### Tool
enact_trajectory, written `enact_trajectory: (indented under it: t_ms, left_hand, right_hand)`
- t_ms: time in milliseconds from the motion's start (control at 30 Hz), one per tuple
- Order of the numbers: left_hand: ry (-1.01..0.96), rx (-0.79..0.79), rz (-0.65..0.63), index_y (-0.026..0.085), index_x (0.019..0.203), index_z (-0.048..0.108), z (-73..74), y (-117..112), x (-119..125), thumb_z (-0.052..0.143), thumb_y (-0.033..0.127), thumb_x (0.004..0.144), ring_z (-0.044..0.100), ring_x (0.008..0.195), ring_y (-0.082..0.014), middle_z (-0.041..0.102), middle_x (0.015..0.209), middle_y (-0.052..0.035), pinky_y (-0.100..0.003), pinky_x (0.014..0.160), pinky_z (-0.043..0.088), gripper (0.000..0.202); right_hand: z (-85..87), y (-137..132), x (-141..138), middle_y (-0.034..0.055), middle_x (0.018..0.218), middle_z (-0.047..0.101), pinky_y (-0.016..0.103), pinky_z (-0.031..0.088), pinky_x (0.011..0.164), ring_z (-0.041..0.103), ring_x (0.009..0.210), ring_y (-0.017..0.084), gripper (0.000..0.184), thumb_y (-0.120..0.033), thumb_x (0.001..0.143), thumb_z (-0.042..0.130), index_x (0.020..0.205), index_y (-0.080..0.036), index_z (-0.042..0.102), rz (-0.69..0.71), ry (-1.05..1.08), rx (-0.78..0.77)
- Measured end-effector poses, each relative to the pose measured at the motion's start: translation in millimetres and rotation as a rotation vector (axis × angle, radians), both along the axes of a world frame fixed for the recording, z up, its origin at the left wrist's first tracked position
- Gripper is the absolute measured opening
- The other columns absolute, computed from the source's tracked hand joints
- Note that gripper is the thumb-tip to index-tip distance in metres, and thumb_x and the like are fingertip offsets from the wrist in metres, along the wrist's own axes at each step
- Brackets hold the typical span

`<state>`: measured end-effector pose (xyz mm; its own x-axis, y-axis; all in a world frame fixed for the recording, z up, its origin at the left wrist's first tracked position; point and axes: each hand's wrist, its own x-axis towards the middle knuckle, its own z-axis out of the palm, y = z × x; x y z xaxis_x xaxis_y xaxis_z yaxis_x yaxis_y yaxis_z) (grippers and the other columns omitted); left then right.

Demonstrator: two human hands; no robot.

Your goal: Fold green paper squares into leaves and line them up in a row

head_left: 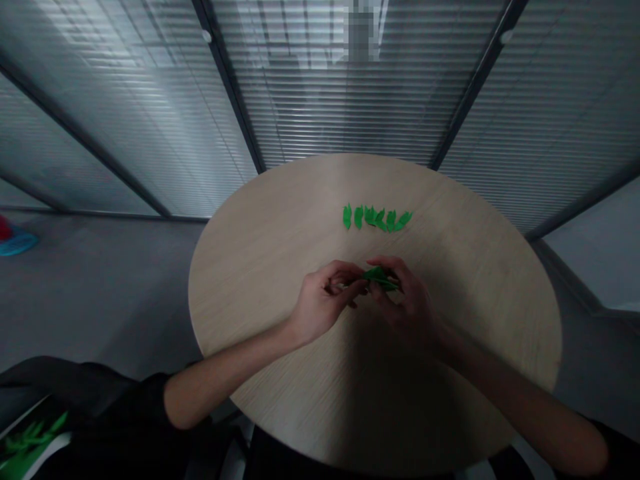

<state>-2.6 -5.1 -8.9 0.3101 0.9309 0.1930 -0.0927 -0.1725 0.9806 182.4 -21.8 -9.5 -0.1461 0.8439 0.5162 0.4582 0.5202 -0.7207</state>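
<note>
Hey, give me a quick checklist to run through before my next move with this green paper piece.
1. Both hands on the piece: ok, the left hand and right hand pinch the green paper piece.
2. Shape of the piece: cannot tell, fingers hide part of it.
3. Hands clear of the row of green paper leaves: ok, bare round wooden table lies between.
4. Leaves in the row separate: not ok, those toward the right overlap.
5. Green shapes at lower left: cannot tell, too dim.
</note>
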Motion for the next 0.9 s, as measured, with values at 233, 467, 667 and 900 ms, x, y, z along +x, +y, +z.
enact_trajectory:
  t_ms: [233, 467, 667, 900]
  left_hand:
    - [0.020, 0.021, 0.019, 0.016, 0.101, 0.071, 0.8, 0.5, -0.3, 0.078, 0.030, 0.089, 0.073, 0.070, -0.0139, 0.075, 0.085, -0.0038, -0.020, 0.055, 0.062, 0.019]
    - [-0.016, -0.014, 0.016, 0.015, 0.096, 0.070, 2.4, -0.1, 0.0, 0.078, 0.030, 0.088, 0.073, 0.068, -0.0138, 0.073, 0.077, -0.0025, -0.020, 0.055, 0.062, 0.019]
    - [-0.008, -0.023, 0.026, 0.016, 0.099, 0.070, -0.3, 1.4, -0.3, 0.080, 0.032, 0.087, 0.072, 0.068, -0.0139, 0.073, 0.079, -0.0024, -0.020, 0.055, 0.063, 0.023]
    - [-0.009, -0.050, 0.033, 0.016, 0.099, 0.069, 1.5, 1.5, -0.5, 0.085, 0.035, 0.082, 0.069, 0.060, -0.0117, 0.073, 0.077, -0.0013, -0.021, 0.055, 0.062, 0.030]
  right_hand:
    - [-0.4, 1.0, 0.0, 0.0063, 0.103, 0.074, 0.035, 0.061, 0.075, 0.072, 0.081, 0.019, 0.026, -0.023, 0.095, 0.061, 0.121, -0.025, 0.059, -0.016, 0.014, 0.017]
    - [2.5, 0.5, -0.4, 0.0033, 0.094, 0.074, 0.034, 0.060, 0.074, 0.072, 0.077, 0.018, 0.026, -0.023, 0.094, 0.061, 0.120, -0.025, 0.058, 0.001, 0.014, -0.002]
    - [2.0, 0.1, -1.2, 0.0044, 0.096, 0.075, 0.032, 0.061, 0.073, 0.073, 0.077, 0.017, 0.025, -0.023, 0.095, 0.062, 0.120, -0.024, 0.059, 0.002, 0.048, -0.021]
    - [-0.8, -0.1, 0.0, 0.0053, 0.099, 0.075, 0.032, 0.063, 0.073, 0.074, 0.079, 0.018, 0.026, -0.026, 0.095, 0.064, 0.121, -0.025, 0.060, -0.009, 0.063, -0.025]
